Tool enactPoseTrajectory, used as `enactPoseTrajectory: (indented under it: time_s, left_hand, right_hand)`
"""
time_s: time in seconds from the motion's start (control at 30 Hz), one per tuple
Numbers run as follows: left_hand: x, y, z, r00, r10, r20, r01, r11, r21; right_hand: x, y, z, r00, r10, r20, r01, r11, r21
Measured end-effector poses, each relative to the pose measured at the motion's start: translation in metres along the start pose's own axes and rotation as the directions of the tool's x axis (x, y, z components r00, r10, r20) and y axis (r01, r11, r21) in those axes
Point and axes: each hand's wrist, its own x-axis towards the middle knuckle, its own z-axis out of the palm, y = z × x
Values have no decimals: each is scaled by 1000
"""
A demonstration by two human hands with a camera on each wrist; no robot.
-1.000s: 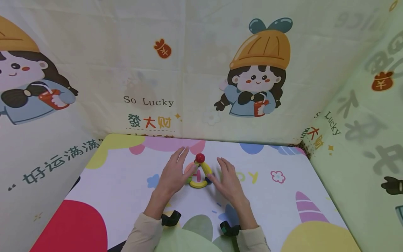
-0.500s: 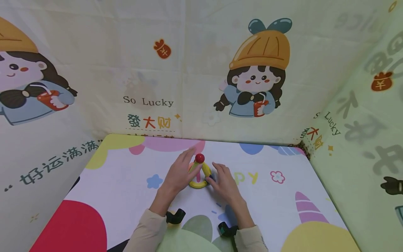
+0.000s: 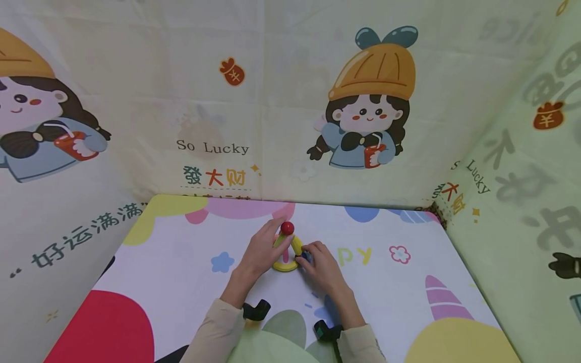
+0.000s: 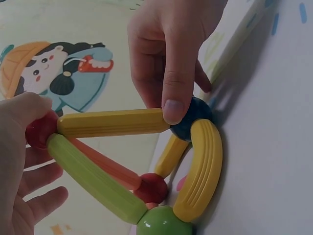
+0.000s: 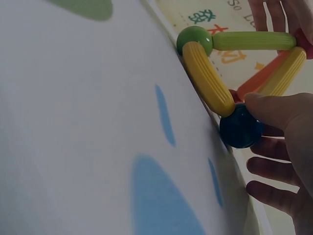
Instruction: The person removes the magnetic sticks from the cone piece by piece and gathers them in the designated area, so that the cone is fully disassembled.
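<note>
White surface (image 3: 172,282) with big pastel prints: red rounded shape (image 3: 104,325) near left, yellow mound (image 3: 458,343) near right, blue star (image 3: 222,262), pink-outlined flower (image 3: 400,254), purple striped cone (image 3: 447,298). Pale creased cloth (image 3: 286,55) walls it in at back and both sides, printed with cartoon girls (image 3: 369,106), red money bags, lettering.

Stick-and-ball pyramid (image 3: 285,266) sits about mid-surface, toward the back, between blue star and the yellow letters (image 3: 354,256). Left hand (image 3: 260,253) grasps top red ball (image 3: 287,228), thumb one side, fingers the other. Right hand (image 3: 324,267) pinches blue ball (image 5: 239,127) at the right base corner. Beige sleeves (image 3: 218,327), black wrist mount (image 3: 256,310) inside each cuff.

Head view gives whole layout, but left hand covers green ball there and right hand most of blue ball. Left wrist view adds lower red ball (image 4: 152,189) behind, orange stick (image 4: 110,165) running down to it, plus green stick (image 4: 98,178) from top red ball to green ball (image 4: 164,224); also straight yellow stick (image 4: 112,123) from top red ball to blue ball. Right wrist view clears up right hand: thumb over blue ball, other fingers behind and below; curved yellow stick (image 5: 208,78) joins green ball to blue ball. Lower red ball mostly hidden there
</note>
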Motion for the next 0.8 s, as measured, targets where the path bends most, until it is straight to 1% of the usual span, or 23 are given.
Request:
enactPoseTrajectory:
  time_s: [0.1, 0.37, 0.5, 0.67, 0.8]
  left_hand:
    - [2, -1, 2, 1000, 3, -7, -3, 1000, -25]
    - [6, -3, 5, 999, 15, -36, -19, 990, -137]
    - [7, -3, 6, 999, 18, -30, -23, 983, -182]
    - [8, -3, 8, 999, 33, -30, -38, 978, -207]
    - [8, -3, 9, 1000, 9, -7, -11, 975, -223]
  right_hand:
    - [0, 1, 1, 1000, 3, 2, -3, 1000, -1]
    - [0, 3, 2, 1000, 11, 8, -11, 1000, 24]
    - [0, 4, 2, 1000, 18, 9, -18, 999, 36]
    - [0, 6, 3, 1000, 23, 15, -24, 999, 48]
    - [0, 6, 4, 1000, 20, 13, -21, 999, 46]
